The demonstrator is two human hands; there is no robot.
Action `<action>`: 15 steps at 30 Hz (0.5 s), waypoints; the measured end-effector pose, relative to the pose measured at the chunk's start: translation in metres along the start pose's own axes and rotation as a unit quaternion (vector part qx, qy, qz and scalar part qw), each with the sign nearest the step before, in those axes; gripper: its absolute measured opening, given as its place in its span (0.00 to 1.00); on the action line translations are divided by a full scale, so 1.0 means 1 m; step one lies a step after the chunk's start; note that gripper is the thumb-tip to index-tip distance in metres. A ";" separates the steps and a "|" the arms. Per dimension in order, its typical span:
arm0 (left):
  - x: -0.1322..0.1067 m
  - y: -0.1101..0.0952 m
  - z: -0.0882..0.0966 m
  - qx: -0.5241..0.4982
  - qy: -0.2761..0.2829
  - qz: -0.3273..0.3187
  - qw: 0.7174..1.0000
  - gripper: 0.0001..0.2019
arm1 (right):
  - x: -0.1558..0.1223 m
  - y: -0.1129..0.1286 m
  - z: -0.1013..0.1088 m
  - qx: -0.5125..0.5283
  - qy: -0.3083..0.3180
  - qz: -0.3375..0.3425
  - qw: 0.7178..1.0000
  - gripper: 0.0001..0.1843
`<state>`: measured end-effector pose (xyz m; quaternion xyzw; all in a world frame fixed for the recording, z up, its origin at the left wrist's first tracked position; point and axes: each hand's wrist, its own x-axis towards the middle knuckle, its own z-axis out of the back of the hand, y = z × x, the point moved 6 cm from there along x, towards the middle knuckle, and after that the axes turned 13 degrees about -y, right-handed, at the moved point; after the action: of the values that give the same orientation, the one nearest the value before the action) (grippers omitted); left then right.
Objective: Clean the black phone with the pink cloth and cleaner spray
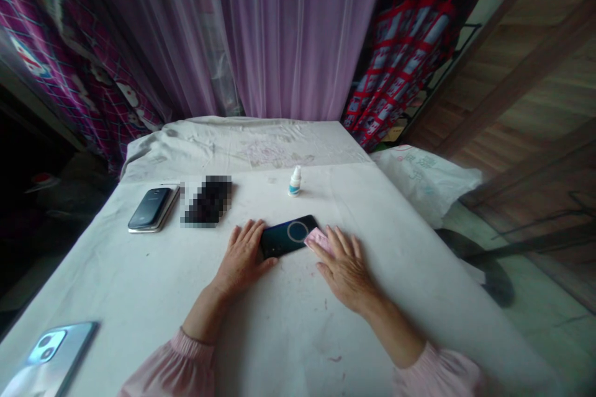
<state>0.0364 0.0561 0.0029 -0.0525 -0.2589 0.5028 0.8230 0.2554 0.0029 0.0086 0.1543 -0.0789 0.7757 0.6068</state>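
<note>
A dark smartphone (284, 239) with a pale ring on its upward face lies flat on the white-covered table. My left hand (242, 257) holds its left end, the fingers along the far side and the thumb at the near edge. Under the fingers of my right hand (345, 270) is a small pink cloth (318, 238), pressed against the phone's right end. Part of the cloth is hidden by those fingers. Just beyond the phone stands a small white dropper bottle (294, 183) with a blue label, touched by neither hand.
Stacked phones (149, 208) lie at the left, beside a dark object (208, 200) blurred by pixels. A silvery-blue phone (54, 356) is at the near left corner. Curtains (298, 31) hang behind the table (298, 335); a plastic bag (426, 177) is off its right edge.
</note>
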 end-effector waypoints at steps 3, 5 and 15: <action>-0.003 0.007 0.001 -0.004 -0.001 -0.005 1.000 0.35 | 0.001 -0.006 -0.001 0.011 0.006 0.027 1.000 0.31; -0.003 0.009 0.000 -0.005 0.004 -0.005 1.000 0.35 | 0.006 0.001 -0.002 0.034 0.017 0.059 0.998 0.32; 0.001 0.011 0.000 -0.001 0.030 -0.012 0.999 0.35 | 0.032 0.032 0.002 0.112 0.067 0.192 0.973 0.28</action>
<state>0.0277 0.0619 -0.0004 -0.0652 -0.2346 0.4911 0.8364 0.2179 0.0239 0.0237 0.1511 0.0206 0.8901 0.4296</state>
